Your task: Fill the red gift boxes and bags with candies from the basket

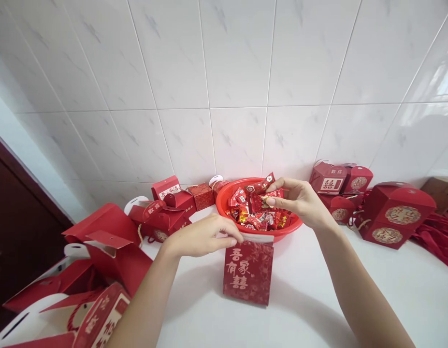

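A red box (247, 275) with pale Chinese characters stands upright on the white table, in front of a red plastic basket (285, 233). My left hand (205, 235) is at the box's top left edge, its thumb and fingers closed on the rim. Wrapped candies (258, 220) in red and gold fill much of the basket. Above them, my right hand (299, 200) pinches a red-wrapped candy (273, 197) between thumb and fingers. The inside of the box is hidden.
Several red gift boxes (111, 232) crowd the left side of the white table (303, 290). More boxes (394, 215) stand at the right, beside red cloth (439, 237) and a brown carton (439, 193). A tiled wall (238, 135) rises behind the basket.
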Demonstrator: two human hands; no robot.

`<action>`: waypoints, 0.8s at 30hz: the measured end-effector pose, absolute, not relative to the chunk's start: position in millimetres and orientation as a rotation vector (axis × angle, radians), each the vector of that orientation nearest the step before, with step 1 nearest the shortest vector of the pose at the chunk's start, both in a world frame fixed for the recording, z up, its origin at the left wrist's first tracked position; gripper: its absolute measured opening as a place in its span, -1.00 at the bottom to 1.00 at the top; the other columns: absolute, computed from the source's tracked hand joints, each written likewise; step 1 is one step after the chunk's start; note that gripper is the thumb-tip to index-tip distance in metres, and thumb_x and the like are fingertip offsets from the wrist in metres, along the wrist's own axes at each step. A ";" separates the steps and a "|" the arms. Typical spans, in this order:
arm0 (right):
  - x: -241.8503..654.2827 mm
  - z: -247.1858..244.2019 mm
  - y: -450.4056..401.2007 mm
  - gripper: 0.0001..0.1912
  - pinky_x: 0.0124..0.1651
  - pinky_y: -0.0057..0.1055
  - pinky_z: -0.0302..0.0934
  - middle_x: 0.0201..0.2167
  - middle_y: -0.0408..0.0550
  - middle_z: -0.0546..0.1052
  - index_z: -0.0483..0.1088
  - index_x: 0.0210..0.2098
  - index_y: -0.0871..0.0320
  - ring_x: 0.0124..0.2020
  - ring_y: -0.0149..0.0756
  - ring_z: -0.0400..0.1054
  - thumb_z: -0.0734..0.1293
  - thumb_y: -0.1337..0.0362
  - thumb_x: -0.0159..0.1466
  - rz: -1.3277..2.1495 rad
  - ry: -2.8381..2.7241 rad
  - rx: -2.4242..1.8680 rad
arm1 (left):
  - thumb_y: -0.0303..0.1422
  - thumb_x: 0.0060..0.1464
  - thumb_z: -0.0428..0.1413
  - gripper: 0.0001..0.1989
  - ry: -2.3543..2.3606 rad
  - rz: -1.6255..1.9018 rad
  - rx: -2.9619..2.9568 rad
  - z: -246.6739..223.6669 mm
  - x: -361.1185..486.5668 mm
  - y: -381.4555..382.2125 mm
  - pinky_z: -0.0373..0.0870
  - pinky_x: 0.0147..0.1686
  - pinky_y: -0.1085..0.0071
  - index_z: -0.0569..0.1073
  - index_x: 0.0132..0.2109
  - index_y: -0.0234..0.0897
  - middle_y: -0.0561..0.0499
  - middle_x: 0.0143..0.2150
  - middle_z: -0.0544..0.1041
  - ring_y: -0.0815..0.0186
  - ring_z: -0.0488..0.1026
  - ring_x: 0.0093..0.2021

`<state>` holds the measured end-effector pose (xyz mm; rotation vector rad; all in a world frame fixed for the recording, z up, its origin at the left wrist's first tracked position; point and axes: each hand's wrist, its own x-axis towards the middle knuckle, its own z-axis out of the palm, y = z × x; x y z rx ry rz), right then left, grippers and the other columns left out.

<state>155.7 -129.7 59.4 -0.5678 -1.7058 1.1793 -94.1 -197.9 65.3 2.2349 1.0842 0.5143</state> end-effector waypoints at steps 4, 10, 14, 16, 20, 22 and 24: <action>155.3 58.4 -130.2 -0.70 -0.31 -0.33 0.37 -0.37 -0.08 0.54 0.48 -0.35 0.13 -0.35 -0.28 0.44 0.57 0.12 0.05 1.175 -1.760 -0.565 | -0.45 0.10 0.08 -0.73 1.245 0.733 2.248 55.9 -88.8 -186.0 0.41 -0.20 0.43 0.68 -0.25 -0.13 0.05 -0.25 0.67 0.25 0.56 -0.24; 156.4 61.3 -133.9 -0.72 -0.23 -0.30 0.39 -0.31 -0.03 0.57 0.50 -0.34 0.15 -0.28 -0.23 0.46 0.54 0.10 0.09 1.142 -1.938 -0.545 | -0.46 0.05 0.09 -0.73 1.225 0.817 2.224 51.0 -86.5 -181.9 0.43 -0.07 0.39 0.67 -0.20 -0.15 0.04 -0.16 0.68 0.20 0.56 -0.13; 157.1 63.1 -135.7 -0.73 -0.23 -0.34 0.37 -0.33 -0.05 0.56 0.50 -0.33 0.15 -0.31 -0.26 0.44 0.52 0.11 0.11 1.050 -2.092 -0.539 | -0.40 0.14 0.09 -0.76 1.150 0.735 2.207 47.0 -80.1 -180.1 0.42 -0.18 0.42 0.67 -0.19 -0.15 0.06 -0.23 0.68 0.24 0.55 -0.21; 157.8 63.3 -135.6 -0.76 -0.27 -0.37 0.34 -0.35 -0.07 0.55 0.50 -0.33 0.15 -0.34 -0.29 0.42 0.51 0.12 0.13 0.991 -2.163 -0.543 | -0.39 0.16 0.09 -0.77 1.161 0.743 2.205 43.9 -77.3 -178.1 0.41 -0.22 0.43 0.67 -0.24 -0.17 0.07 -0.29 0.67 0.25 0.54 -0.27; 160.2 63.8 -134.9 -0.81 -0.30 -0.40 0.29 -0.37 -0.09 0.55 0.51 -0.34 0.14 -0.35 -0.31 0.40 0.49 0.16 0.16 0.871 -2.247 -0.541 | -0.40 0.11 0.14 -0.81 1.157 0.771 2.167 40.6 -76.3 -176.4 0.42 -0.17 0.41 0.68 -0.26 -0.17 0.06 -0.28 0.68 0.23 0.56 -0.23; 161.9 64.6 -135.0 -0.82 -0.30 -0.39 0.28 -0.37 -0.10 0.55 0.51 -0.34 0.13 -0.35 -0.30 0.40 0.49 0.16 0.17 0.842 -2.268 -0.546 | -0.38 0.07 0.18 -0.80 1.107 0.754 2.154 41.4 -77.7 -177.8 0.44 -0.13 0.39 0.68 -0.18 -0.15 0.04 -0.19 0.68 0.20 0.57 -0.16; 163.7 65.6 -135.7 -0.83 -0.28 -0.38 0.29 -0.37 -0.10 0.56 0.52 -0.33 0.12 -0.35 -0.29 0.41 0.48 0.16 0.18 0.843 -2.288 -0.545 | -0.33 0.02 0.24 -0.74 1.090 0.698 2.132 43.3 -79.5 -180.1 0.45 -0.15 0.38 0.66 -0.10 -0.14 0.03 -0.14 0.67 0.18 0.57 -0.15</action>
